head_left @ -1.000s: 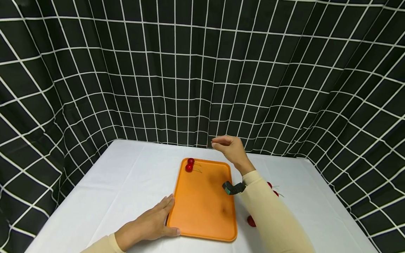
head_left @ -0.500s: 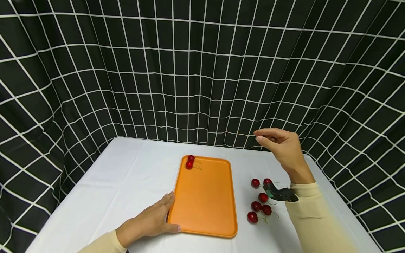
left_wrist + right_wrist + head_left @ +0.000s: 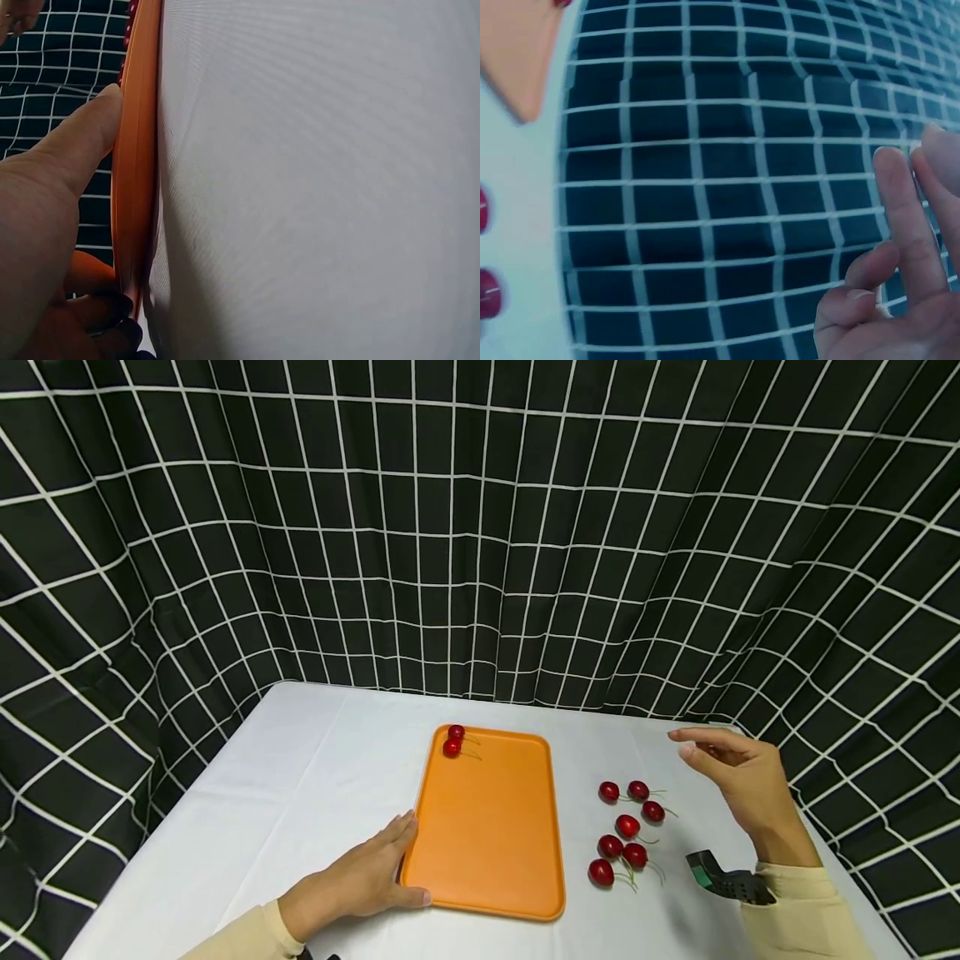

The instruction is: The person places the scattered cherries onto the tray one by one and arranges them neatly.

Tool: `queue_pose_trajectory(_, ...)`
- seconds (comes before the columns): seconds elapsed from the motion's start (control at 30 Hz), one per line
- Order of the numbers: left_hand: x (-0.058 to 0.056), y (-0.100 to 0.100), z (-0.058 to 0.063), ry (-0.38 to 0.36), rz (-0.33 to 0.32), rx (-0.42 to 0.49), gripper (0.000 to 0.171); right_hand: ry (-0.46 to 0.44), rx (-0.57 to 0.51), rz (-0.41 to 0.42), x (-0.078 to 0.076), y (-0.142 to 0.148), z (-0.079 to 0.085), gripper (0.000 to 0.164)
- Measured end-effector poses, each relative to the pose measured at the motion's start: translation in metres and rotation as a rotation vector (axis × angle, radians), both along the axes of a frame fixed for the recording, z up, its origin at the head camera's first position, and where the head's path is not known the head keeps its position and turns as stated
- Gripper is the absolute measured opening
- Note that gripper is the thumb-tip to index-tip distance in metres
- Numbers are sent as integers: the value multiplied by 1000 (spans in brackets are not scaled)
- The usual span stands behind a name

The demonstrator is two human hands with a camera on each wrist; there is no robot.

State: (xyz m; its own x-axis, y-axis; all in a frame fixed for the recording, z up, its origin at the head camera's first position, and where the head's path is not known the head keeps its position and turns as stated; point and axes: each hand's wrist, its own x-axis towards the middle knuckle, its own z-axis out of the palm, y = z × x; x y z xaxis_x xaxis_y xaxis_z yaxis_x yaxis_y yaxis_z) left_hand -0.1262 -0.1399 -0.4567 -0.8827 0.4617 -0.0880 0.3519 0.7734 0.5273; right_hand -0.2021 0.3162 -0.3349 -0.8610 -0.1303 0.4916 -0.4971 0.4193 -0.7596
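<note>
My left hand (image 3: 360, 878) rests against the near left corner of an orange tray (image 3: 487, 835), its fingers along the left rim and its thumb on the near rim. In the left wrist view the thumb (image 3: 86, 135) touches the tray's side (image 3: 136, 165). Two red cherries (image 3: 452, 747) with stems lie in the tray's far left corner. Right of the tray, several more cherries (image 3: 627, 827) lie loosely grouped on the white cloth. My right hand (image 3: 750, 777) hovers beyond and to the right of them, fingers loosely bent, thumb apart from the fingertips, holding nothing.
A white cloth (image 3: 300, 777) covers the table. Black curtains with a white grid (image 3: 450, 527) stand behind it and on both sides. A dark wrist device (image 3: 727, 881) sits on the right sleeve.
My right hand has swung from above the tray's far right corner to the right and lower, uncovering the loose cherries. The left hand keeps its place at the tray's corner.
</note>
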Motion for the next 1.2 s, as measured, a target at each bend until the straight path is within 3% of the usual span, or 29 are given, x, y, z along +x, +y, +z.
queue_pose_trajectory(0.4,-2,0,2,-14,7,1,110,-296,35,-33,7,23,-85,30)
queue_pose_trajectory(0.57,-2,1,2,-18,18,-1,110,-363,70,-61,7,28,-111,31)
queue_pose_trajectory(0.83,-1,1,1,-20,20,2,110,-485,176,-162,10,27,-129,32)
queue_pose_trajectory(1.2,0,0,-1,-28,20,12,111,-457,210,-147,9,24,-139,18)
